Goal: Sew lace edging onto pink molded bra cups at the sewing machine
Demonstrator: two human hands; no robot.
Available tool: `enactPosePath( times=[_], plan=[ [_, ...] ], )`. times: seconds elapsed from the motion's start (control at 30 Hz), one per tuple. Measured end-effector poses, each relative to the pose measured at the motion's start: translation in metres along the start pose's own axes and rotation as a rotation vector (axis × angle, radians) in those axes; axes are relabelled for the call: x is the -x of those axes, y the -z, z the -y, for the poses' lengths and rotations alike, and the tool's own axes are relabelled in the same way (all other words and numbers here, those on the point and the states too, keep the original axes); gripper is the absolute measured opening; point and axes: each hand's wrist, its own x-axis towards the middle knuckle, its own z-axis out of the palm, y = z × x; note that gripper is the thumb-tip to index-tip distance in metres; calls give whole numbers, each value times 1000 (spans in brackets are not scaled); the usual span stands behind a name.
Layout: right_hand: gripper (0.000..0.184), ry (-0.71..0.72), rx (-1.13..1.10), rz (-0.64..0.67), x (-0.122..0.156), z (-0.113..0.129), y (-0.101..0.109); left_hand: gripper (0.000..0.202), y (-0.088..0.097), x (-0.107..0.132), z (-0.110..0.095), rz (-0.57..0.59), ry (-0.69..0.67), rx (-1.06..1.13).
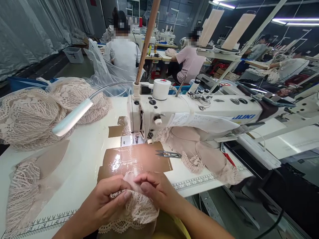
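Both my hands hold one beige lace piece (pixel 136 209) at the near edge of the white sewing table (pixel 89 156). My left hand (pixel 104 202) pinches its left side, fingers closed on the lace. My right hand (pixel 156 189) grips the top edge, fingers curled over the fabric. The piece lies just short of the brown taped patch (pixel 134 159) in front of the needle (pixel 136 137) of the white JUKI sewing machine (pixel 189 109). Thread snips (pixel 168 154) lie on the table to the right of the patch.
Heaps of beige lace (pixel 42 109) sit at the left, more lace pieces (pixel 199 152) under the machine arm. A gooseneck lamp (pixel 72 117) hangs over the table. A printed ruler (pixel 194 182) runs along the front edge. Other people (pixel 123 49) sit at machines behind.
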Motion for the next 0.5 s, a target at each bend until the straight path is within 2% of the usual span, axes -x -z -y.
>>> enactPosePath(
  times=[0.07, 0.13, 0.2, 0.27, 0.33, 0.37, 0.5],
  plan=[
    [44, 39, 17, 75, 2, 2, 5, 26, -2, 1, 3, -78, 6, 36],
    [62, 115, 55, 145, 3, 2, 8, 28, -4, 1, 5, -177, 38, 72],
    [74, 154, 119, 160, 4, 0, 6, 30, -6, 1, 5, -283, 79, 100],
    [56, 125, 190, 113, 5, -4, 2, 33, -8, 0, 5, -354, 117, 124],
    [28, 68, 202, 26, 5, -8, -2, 36, -11, -1, 6, -375, 138, 132],
    [22, 48, 175, -6, 5, -10, -3, 37, -12, -1, 6, -377, 144, 128],
    [48, 30, -11, -3, 1, -10, 1, 35, -11, -5, 2, -343, 166, 155]
  ],
)
